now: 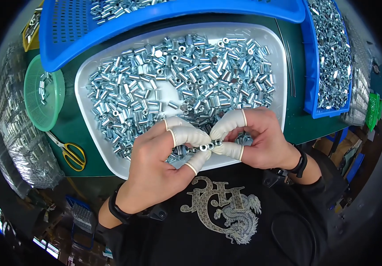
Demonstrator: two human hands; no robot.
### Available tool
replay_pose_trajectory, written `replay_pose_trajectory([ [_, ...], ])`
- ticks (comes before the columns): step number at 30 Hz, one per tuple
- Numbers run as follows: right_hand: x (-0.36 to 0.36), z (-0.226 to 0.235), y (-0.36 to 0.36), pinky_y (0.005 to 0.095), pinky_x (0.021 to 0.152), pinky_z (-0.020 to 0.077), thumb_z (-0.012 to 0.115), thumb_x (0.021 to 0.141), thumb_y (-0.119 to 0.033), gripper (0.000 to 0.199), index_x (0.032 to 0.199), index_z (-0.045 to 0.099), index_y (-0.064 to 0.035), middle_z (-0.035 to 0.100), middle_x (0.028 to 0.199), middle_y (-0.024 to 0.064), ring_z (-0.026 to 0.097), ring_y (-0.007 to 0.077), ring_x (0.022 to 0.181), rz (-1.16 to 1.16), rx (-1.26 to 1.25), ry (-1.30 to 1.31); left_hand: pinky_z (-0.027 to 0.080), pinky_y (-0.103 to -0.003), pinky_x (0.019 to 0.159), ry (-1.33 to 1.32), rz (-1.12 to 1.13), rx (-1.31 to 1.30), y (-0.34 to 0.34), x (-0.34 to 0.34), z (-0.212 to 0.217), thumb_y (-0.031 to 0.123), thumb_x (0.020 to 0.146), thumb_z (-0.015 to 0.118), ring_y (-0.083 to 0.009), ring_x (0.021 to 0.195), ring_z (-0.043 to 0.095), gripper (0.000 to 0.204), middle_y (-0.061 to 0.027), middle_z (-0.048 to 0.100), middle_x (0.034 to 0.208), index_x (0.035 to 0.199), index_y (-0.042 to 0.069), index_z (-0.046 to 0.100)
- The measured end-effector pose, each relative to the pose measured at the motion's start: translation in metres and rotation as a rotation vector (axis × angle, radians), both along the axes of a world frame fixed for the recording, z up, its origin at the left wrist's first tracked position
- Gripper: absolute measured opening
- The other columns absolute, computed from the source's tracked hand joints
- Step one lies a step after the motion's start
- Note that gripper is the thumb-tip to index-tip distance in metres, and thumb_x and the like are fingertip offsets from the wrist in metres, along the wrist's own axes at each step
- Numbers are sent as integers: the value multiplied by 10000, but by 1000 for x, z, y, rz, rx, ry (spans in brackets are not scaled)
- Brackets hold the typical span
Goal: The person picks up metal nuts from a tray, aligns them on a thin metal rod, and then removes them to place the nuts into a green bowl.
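Side by side between my fingertips sit three short metal sleeves, their hollow round ends facing me. My left hand pinches them from the left with thumb and fingers closed. From the right, my right hand pinches the same row. White finger cots cover several fingertips on both hands. Below and beyond the hands is a white tray heaped with shiny metal sleeves lying in all directions. Part of the heap is hidden under my hands.
A blue basket of metal pieces spans the back; a blue bin of small parts stands right. Left are a green basket with a few sleeves, yellow-handled scissors and plastic-wrapped stacks. Thin rods lie beside the tray.
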State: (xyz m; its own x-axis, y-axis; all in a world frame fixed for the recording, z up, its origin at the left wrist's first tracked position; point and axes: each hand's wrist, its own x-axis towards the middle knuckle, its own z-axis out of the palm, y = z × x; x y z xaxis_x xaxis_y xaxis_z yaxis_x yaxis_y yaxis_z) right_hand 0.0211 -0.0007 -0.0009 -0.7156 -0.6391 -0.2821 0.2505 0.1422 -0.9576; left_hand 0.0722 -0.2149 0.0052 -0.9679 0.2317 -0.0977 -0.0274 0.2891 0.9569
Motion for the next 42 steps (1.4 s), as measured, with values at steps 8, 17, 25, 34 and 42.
replay_pose_trajectory([
  [8,-98,69,-68,193,573,440,726,801,-6,189,986,713,-39,692,828,-12,582,48,656,-101,300,941,485,-233,758,218,180,-102,-39,-108,40,20,777,758,-107,817,611,240,-50,682,970,1002,-7,679],
  [17,-80,37,-54,217,548,412,734,790,-23,220,1005,720,-66,661,754,-5,551,62,615,4,383,945,478,-239,719,412,361,-87,-53,-65,14,45,775,768,-87,824,608,256,-30,690,953,1018,16,692],
  [25,-41,-8,-29,337,521,426,717,764,-22,266,1023,719,-85,575,708,96,557,240,590,232,459,865,467,-402,667,343,-96,-544,-30,-32,-21,15,707,738,-312,785,584,234,-127,646,875,936,39,697],
  [34,-34,-17,-30,406,523,446,737,703,-54,210,910,707,-53,553,713,118,573,312,619,256,553,931,467,-421,701,419,-214,-602,-23,-39,-33,8,653,699,-302,802,572,130,-104,588,769,761,17,628],
  [42,-32,-20,-28,411,517,455,738,684,-74,159,835,694,-46,540,683,103,577,303,612,263,516,930,446,-392,689,400,-193,-498,-23,-36,-42,8,617,701,-290,744,542,146,-90,576,740,743,24,628],
])
